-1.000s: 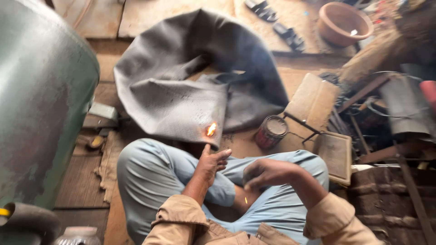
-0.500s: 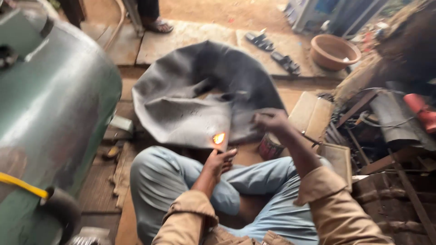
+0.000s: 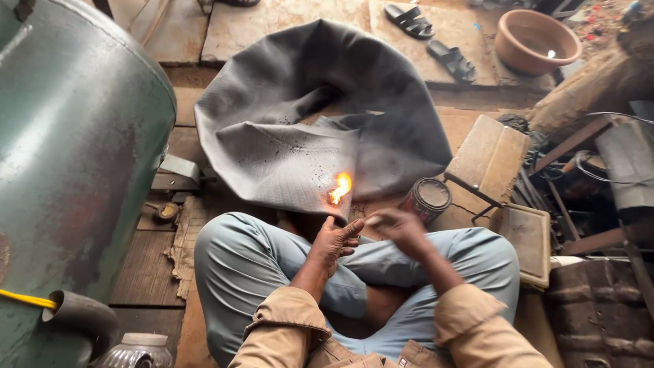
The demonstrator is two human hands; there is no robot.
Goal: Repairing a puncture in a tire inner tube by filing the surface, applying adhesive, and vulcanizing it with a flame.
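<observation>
Since the moment before, the right hand (image 3: 395, 228) has dropped from over the rubber down to the person's lap beside the left hand (image 3: 334, 240), and the flame (image 3: 340, 187) has grown taller. The biggest thing in view is the green metal tank (image 3: 75, 157) filling the left side, with a yellow hose (image 3: 27, 298) running along its lower edge. Next comes the large black rubber inner tube (image 3: 313, 129), spread slack over the stone and plank floor (image 3: 272, 27) in front of the seated person's crossed legs (image 3: 272, 272) in light blue trousers; its near flap lies just ahead of the knees, and the flame burns on that flap's front corner. A wooden block (image 3: 487, 160) stands to the right of the tube, a clay bowl (image 3: 537, 41) sits far off at the top right, and a pair of black sandals (image 3: 432, 37) lies beyond the tube. A small round tin (image 3: 426, 199) rests just beside the tube's right edge, near the right hand. The left hand lies below the flame with its fingers (image 3: 351, 230) loosely spread, gripping nothing that shows. The right hand is blurred; its fingers seem pinched together, but I cannot tell whether they hold anything.
</observation>
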